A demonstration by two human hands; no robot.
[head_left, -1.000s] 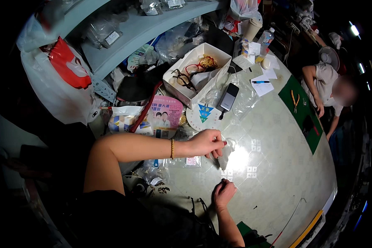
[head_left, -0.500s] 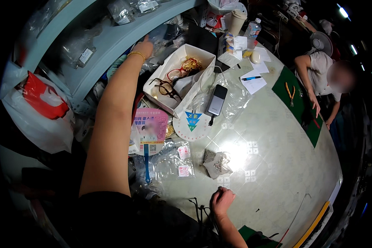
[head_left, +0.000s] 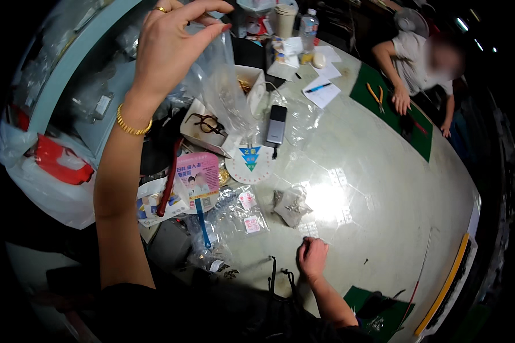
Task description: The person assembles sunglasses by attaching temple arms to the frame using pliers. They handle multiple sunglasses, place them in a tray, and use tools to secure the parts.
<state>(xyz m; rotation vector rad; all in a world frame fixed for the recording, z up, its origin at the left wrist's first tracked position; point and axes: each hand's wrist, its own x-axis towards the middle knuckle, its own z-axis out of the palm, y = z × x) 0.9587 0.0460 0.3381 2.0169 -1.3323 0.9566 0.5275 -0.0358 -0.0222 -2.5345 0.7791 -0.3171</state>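
My left hand (head_left: pixel 174 54), a gold bracelet at its wrist, is raised high at the upper left. Its thumb and fingers pinch the top of a clear plastic bag (head_left: pixel 226 86), which hangs over a white box (head_left: pixel 190 132). In that box lie dark-framed eyeglasses (head_left: pixel 206 123), partly behind the bag. On the table, low in the middle, rests my right hand (head_left: pixel 313 257) with curled fingers; what they hold, if anything, is hidden. Just beyond it sits a small, crumpled clear bag (head_left: pixel 293 207) with tiny pieces in it.
Left of centre lie a pink round fan (head_left: pixel 197 171), a blue strip (head_left: pixel 202 226) and flat plastic bags (head_left: pixel 234 211). A grey power bank (head_left: pixel 276 124) lies beside the box. Across the table, a person (head_left: pixel 409 63) works at a green mat (head_left: pixel 366 86) with orange-handled pliers (head_left: pixel 375 96).
My left hand has come up and back from the bags by the shelf, lifting a clear bag over the box. My right hand stays on the table. The view has shifted.
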